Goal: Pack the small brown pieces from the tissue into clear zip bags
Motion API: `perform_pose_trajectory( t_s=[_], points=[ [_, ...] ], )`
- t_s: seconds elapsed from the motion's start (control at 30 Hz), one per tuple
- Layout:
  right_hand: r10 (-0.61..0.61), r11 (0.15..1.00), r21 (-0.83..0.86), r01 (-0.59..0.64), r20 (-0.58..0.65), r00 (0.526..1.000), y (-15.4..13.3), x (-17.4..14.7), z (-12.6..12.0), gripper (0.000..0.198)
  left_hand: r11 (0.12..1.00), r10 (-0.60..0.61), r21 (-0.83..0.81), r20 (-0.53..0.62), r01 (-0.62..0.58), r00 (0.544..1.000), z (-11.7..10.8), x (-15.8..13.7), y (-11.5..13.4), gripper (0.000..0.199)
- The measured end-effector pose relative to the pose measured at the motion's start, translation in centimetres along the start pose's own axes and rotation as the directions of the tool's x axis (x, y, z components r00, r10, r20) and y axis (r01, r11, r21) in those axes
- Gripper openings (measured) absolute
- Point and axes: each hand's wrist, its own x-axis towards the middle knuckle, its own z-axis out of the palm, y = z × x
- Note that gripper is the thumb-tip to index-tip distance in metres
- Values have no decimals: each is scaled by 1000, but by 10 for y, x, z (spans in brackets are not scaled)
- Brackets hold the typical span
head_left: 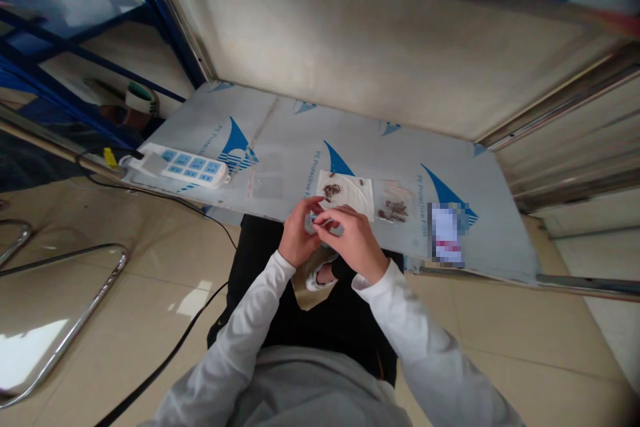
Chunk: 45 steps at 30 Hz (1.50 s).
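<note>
Nearest are the dark trousers of the seated person, with both hands raised above them at the table's front edge. The right hand has thumb and finger narrowed to a pinch on a small pale piece, too tiny to make out; the left hand curls in close around the same spot, though whether it grips too I cannot tell. Such fine work seems best done with light fingertip pressure, wrists steady, and the hands over the table rather than its edge, where a dropped bit could fall to the floor. Just beyond the fingers, a white cloth bears loose brown bits, worth leaving spread for easy picking. Beside it on the right lies a clear bag of similar bits; a power strip sits well off to the left.
</note>
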Motion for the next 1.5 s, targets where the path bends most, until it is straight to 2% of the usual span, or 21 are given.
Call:
perform_pose_trajectory(
  t_s=[0.1,0.17,0.23,0.3,0.33,0.37,0.5,0.63,0.9,1.07,1.17,1.27,1.33,1.4,1.5],
  points=[
    [-73,994,-81,79,72,995,0,-4,-2,9,1000,11,-22,25,-11,1000,7,0,4,45],
    [-98,995,-24,99,60,993,14,-1,-4,13,1000,5,-22,16,-5,1000,10,-2,4,47],
    [-15,1000,11,16,-47,999,38,7,-4,17,1000,0,-1,-12,0,1000,11,-3,2,46],
    [148,985,-60,-161,-175,973,69,22,0,20,1000,-5,28,-38,6,999,10,-5,1,44],
    [224,957,-139,-253,-196,955,85,31,3,19,999,-10,37,-42,12,999,9,-6,0,43],
    [254,941,-178,-287,-189,949,100,40,7,19,999,-16,41,-41,18,999,9,-7,-1,43],
    [275,917,-268,-296,-113,955,138,69,27,18,997,-50,55,-40,52,998,4,-9,-3,43],
    [302,890,-335,-308,-71,951,146,76,40,19,996,-51,71,-68,56,996,0,-10,-6,42],
    [384,817,-404,-411,-150,911,139,70,42,24,995,-68,67,-75,73,995,1,-8,-9,41],
    [384,826,-355,-437,-212,899,132,71,40,19,995,-50,76,-92,58,995,1,-6,-10,39],
    [361,853,-300,-428,-253,898,112,65,29,15,995,-51,80,-90,59,995,2,-4,-11,41],
    [263,933,-167,-318,-284,922,72,47,13,18,996,-50,67,-74,55,996,4,-2,-10,43],
    [162,985,-4,-170,-287,944,41,30,5,21,998,-42,45,-59,45,997,6,-2,-7,44],
    [94,995,47,-86,-216,972,16,15,0,15,1000,-30,5,-40,30,999,7,-2,-3,45],
    [27,999,-42,-29,-55,998,0,3,0,8,998,-37,-45,-11,37,999,9,-4,2,46]
  ],
)
